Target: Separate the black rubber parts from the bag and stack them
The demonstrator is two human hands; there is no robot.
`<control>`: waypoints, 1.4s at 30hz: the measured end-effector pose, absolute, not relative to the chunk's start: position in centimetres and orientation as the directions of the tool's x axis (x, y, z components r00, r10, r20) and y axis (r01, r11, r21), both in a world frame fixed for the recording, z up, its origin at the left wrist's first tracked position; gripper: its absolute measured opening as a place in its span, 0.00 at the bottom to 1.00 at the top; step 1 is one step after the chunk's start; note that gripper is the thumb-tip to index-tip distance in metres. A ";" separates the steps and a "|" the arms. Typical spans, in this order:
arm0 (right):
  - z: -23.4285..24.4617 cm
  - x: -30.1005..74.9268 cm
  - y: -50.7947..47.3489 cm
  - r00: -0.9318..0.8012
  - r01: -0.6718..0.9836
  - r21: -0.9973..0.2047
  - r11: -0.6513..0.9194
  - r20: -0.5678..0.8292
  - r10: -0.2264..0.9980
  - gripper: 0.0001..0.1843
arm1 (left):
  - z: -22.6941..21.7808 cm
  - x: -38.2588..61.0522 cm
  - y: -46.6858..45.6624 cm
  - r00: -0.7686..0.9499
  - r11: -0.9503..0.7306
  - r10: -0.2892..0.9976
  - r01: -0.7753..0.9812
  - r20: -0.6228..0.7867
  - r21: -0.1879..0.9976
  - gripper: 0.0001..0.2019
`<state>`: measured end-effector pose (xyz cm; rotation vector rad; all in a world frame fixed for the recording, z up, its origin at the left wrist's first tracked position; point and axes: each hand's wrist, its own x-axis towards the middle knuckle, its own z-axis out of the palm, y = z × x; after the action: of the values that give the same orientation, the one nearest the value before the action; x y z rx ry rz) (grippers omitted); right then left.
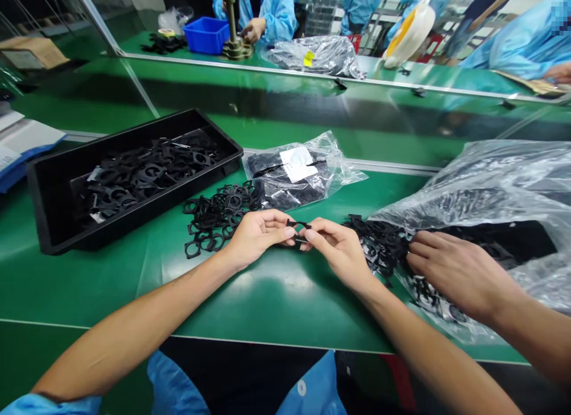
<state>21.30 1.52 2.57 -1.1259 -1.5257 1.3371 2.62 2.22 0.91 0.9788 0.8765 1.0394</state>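
Note:
My left hand [261,233] and my right hand [336,245] meet over the green tabletop, each pinching one side of a small black ring-shaped part [300,224]. Its opening faces up between my fingers. Left of my left hand lies a loose heap of black rings [218,216]. On the other side, a pile of black parts [379,242] spills from a big clear plastic bag [504,177]. A co-worker's hand [459,272] reaches into that pile from the right; its fingertips are hidden among the parts.
A black tray [134,219] with many black parts stands at left. Behind my hands lies a labelled clear bag [289,171] of parts. Across the metal-edged divide are a blue bin [206,35], a hand press [234,22], a plastic-wrapped bundle [319,55] and other people in blue.

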 end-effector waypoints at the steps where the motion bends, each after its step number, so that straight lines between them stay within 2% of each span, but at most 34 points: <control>1: 2.6 21.3 1.6 -0.302 0.098 -0.995 0.031 0.000 0.953 0.21 | 1.0 2.6 2.2 0.277 0.196 0.954 -0.274 -0.118 0.942 0.20; 6: 2.7 21.6 1.9 -0.393 0.075 -0.997 0.000 -0.029 0.919 0.21 | 1.0 2.5 2.3 0.301 0.195 0.947 -0.255 -0.114 0.947 0.20; 10: 2.8 21.7 1.9 -0.395 0.112 -0.993 0.022 -0.024 0.919 0.21 | 0.8 2.4 2.4 0.282 0.200 0.951 -0.259 -0.124 0.945 0.20; 24: 2.9 21.7 1.5 -0.357 0.227 -0.944 0.238 0.147 0.923 0.21 | 0.9 2.0 2.6 0.366 0.327 0.907 -0.304 -0.207 0.895 0.19; 31: 2.9 21.6 1.6 -0.339 0.169 -0.981 0.094 0.032 0.940 0.21 | 1.0 1.6 2.9 0.379 0.254 0.908 -0.155 -0.180 0.955 0.12; 36: 2.8 21.6 1.6 -0.329 0.177 -0.982 0.060 -0.001 0.944 0.20 | 1.1 1.3 2.9 0.437 0.184 0.887 -0.036 -0.150 0.982 0.10; 42: 2.5 21.3 2.0 -0.277 0.011 -0.996 -0.085 -0.085 0.957 0.16 | 1.0 1.6 2.8 0.461 0.250 0.872 -0.133 -0.163 0.959 0.13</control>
<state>21.34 2.00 2.53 -1.1262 -1.3715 1.4812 1.55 2.75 0.96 1.1038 0.8322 0.8043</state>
